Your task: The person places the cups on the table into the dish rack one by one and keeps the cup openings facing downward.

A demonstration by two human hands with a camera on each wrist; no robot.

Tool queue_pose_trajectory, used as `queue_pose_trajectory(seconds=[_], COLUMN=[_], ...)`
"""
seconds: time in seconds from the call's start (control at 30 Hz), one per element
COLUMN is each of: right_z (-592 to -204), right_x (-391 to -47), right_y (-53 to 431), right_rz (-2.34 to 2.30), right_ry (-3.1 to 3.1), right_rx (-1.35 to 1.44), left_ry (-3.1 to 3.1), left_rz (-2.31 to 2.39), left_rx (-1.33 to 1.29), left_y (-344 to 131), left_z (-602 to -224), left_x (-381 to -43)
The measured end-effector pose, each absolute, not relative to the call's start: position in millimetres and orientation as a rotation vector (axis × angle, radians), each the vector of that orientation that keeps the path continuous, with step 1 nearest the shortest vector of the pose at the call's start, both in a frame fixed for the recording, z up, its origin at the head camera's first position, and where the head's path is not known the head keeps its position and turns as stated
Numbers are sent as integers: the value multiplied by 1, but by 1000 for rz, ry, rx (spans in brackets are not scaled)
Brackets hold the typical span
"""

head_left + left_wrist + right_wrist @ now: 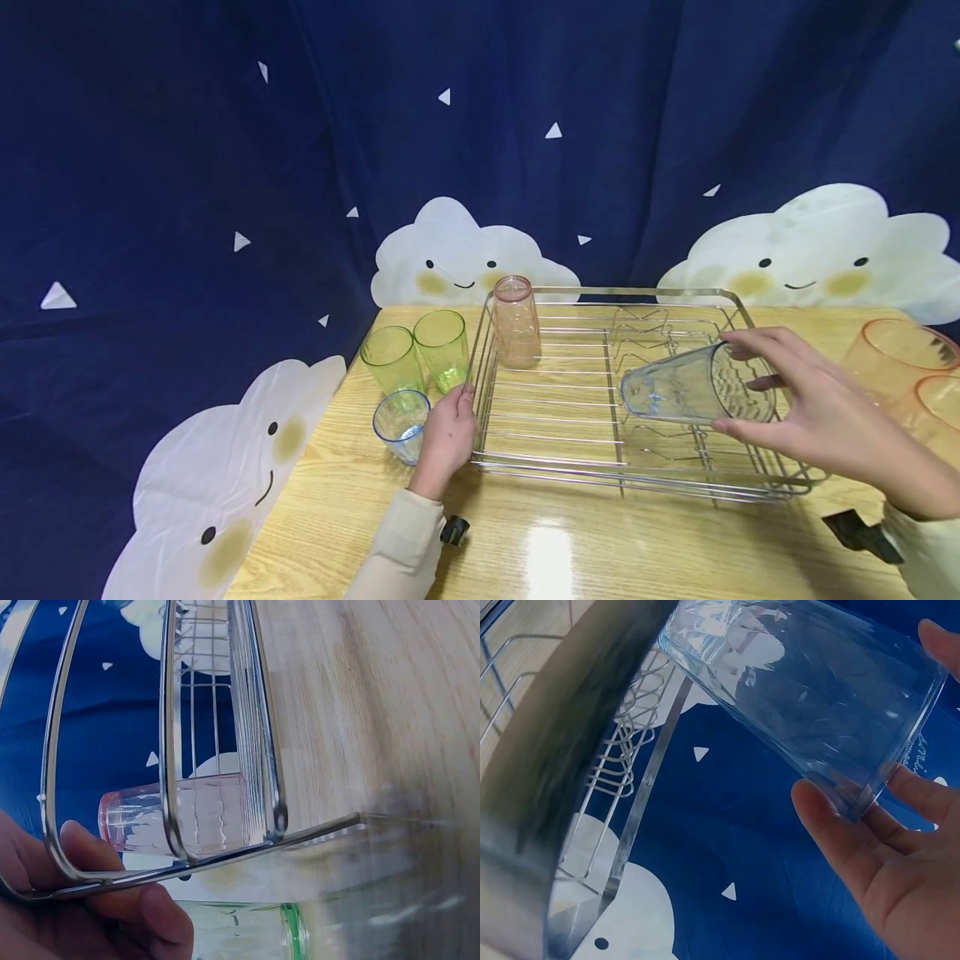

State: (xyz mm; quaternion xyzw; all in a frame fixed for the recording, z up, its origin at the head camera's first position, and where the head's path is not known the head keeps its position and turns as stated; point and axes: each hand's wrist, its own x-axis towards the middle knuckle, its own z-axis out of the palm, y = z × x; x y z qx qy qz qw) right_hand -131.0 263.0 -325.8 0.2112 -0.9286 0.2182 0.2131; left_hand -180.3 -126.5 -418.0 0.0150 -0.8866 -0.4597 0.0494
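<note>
My right hand holds a tall clear-blue glass near its wide rim, thumb on one side and fingers on the other. The glass lies tilted on its side over the right half of a wire dish rack, base pointing left. With its fingers curled round the side wires, my left hand grips the rack's left end. A pink glass stands upside down in the rack's back left corner. In the right wrist view, fingertips press on the blue glass by the rim.
Left of the rack stand two green glasses and a short blue glass, all upright. Orange glasses stand at the table's right side, partly behind my right forearm. A dark blue curtain with clouds hangs behind the wooden table.
</note>
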Motion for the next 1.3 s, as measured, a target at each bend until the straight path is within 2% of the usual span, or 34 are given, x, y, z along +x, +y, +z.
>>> queue_pose_trajectory(seconds=[0.5,1.3], right_z=[-322,-324], right_x=[-128,-123], right_y=[255,251], right_rz=[759,945], right_ry=[-2575,-2543], right_rx=[583,579], left_ry=[-2686,-2666], left_rz=[-1477,-1310], left_rx=[43,99], left_y=[-127,-127], left_z=[-416,-417], left_x=[-181,-175])
